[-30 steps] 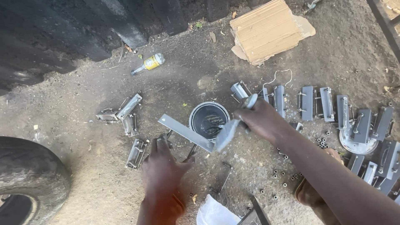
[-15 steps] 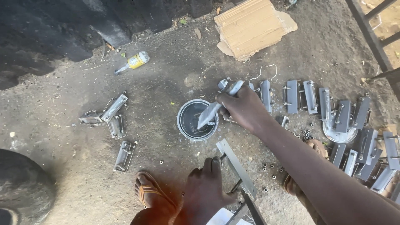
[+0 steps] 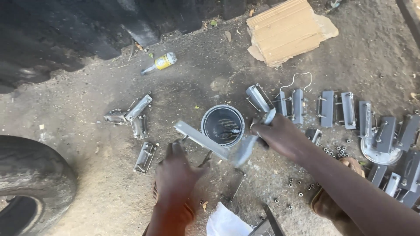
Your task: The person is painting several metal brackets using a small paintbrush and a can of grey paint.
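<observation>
My left hand (image 3: 175,171) grips the near end of a flat grey metal bar (image 3: 201,139), which it holds slanted just in front of a round dark paint can (image 3: 223,124) standing on the dirt ground. In my right hand (image 3: 280,136) is a paintbrush (image 3: 250,144). Its blurred, grey-coated head lies against the right end of the bar, beside the can. The can is open, with dark paint inside.
A row of grey painted metal brackets (image 3: 332,109) lies to the right, with a round metal disc (image 3: 376,153) and several loose nuts (image 3: 332,150). More brackets (image 3: 131,116) lie to the left. Around them are a tyre (image 3: 30,175), cardboard (image 3: 288,30), a small yellow bottle (image 3: 162,62) and a white rag (image 3: 227,223).
The brush has come out of the can and now rests on the bar. My left hand has raised the bar from low in the view up to the can.
</observation>
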